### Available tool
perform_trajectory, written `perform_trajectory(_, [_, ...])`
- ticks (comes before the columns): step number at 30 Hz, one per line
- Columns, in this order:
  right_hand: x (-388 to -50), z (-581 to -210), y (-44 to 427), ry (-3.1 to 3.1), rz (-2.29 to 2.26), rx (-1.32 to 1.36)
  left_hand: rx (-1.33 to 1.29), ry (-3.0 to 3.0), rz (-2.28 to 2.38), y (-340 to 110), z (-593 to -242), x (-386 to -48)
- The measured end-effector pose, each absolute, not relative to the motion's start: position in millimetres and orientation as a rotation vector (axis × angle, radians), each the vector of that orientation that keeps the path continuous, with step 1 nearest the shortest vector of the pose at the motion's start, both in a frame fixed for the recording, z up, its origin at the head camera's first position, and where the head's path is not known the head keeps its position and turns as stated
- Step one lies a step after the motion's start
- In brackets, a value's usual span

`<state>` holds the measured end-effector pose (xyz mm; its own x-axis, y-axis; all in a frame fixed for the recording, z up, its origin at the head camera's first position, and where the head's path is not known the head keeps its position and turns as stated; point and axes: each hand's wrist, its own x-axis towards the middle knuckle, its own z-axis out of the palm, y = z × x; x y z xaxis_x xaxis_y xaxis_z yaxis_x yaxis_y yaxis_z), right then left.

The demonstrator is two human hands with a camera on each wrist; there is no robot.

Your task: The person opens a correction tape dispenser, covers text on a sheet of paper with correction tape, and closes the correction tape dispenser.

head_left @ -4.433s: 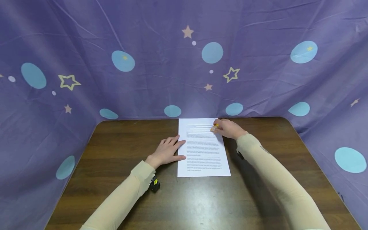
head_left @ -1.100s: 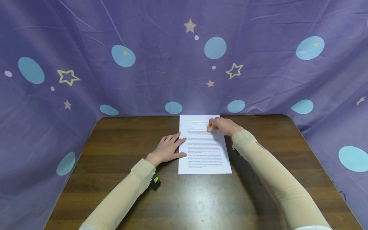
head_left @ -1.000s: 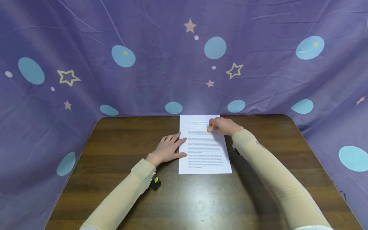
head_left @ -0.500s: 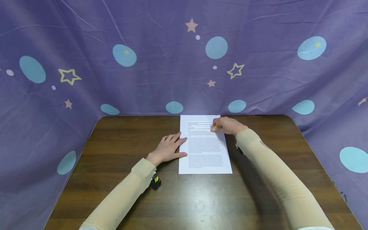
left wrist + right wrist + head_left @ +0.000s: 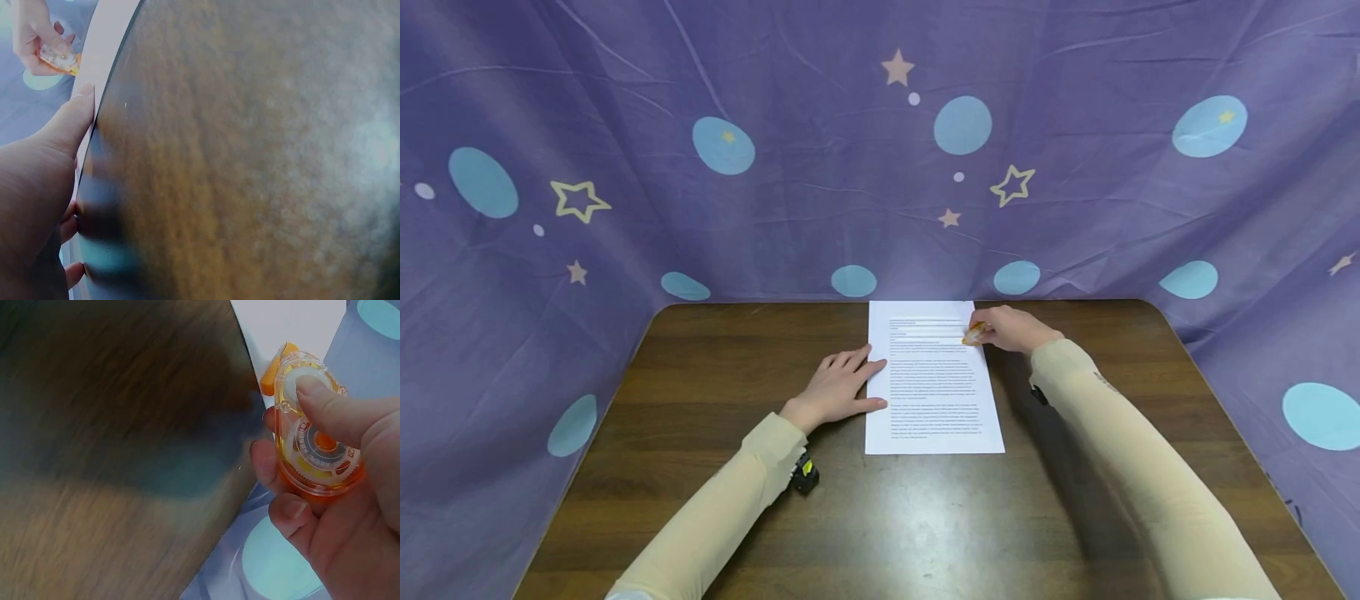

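Note:
A sheet of white paper (image 5: pixel 925 442) with printed lines of text lies at the far middle of the table. My left hand (image 5: pixel 835 390) rests with fingers spread on the sheet's left edge; the left wrist view shows its thumb over the paper border. In my right hand (image 5: pixel 1017 328) an orange and clear correction tape dispenser (image 5: pixel 322 440) is gripped, thumb on its see-through case and fingers behind. Its orange tip (image 5: pixel 275 372) points toward the paper. From the head view, the dispenser is over the sheet's upper right, by the line ends; contact cannot be made out.
The brown wooden table (image 5: pixel 737 350) extends around the sheet on the left, right and near sides. A purple curtain (image 5: pixel 805 167) with stars and blue ovals hangs along the table's far edge and both sides. A black wrist device (image 5: pixel 805 475) sits under the left wrist.
My right hand with the correction tape dispenser shifted left along the upper lines, then moved right toward the sheet's right edge. My left hand stays on the paper's left edge.

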<state>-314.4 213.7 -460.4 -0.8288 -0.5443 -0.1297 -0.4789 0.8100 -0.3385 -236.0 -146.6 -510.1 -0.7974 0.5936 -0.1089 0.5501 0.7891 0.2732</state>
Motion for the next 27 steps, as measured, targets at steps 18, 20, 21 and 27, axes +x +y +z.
perform_trajectory(18, [-309, -455, 215, 2.745, -0.448, -0.828, 0.914, 2.79, 0.343, -148, -511, -236])
perform_trajectory(20, [-310, -454, 213, 2.749, -0.488, -0.818, 0.915, 2.787, 0.345, -147, -511, -236])
perform_trajectory(21, [-311, -454, 213, 2.753, -0.503, -0.813, 0.914, 2.786, 0.343, -147, -511, -236])
perform_trajectory(27, [-315, -451, 205, 2.76, -0.522, -0.803, 0.923, 2.79, 0.35, -146, -508, -234])
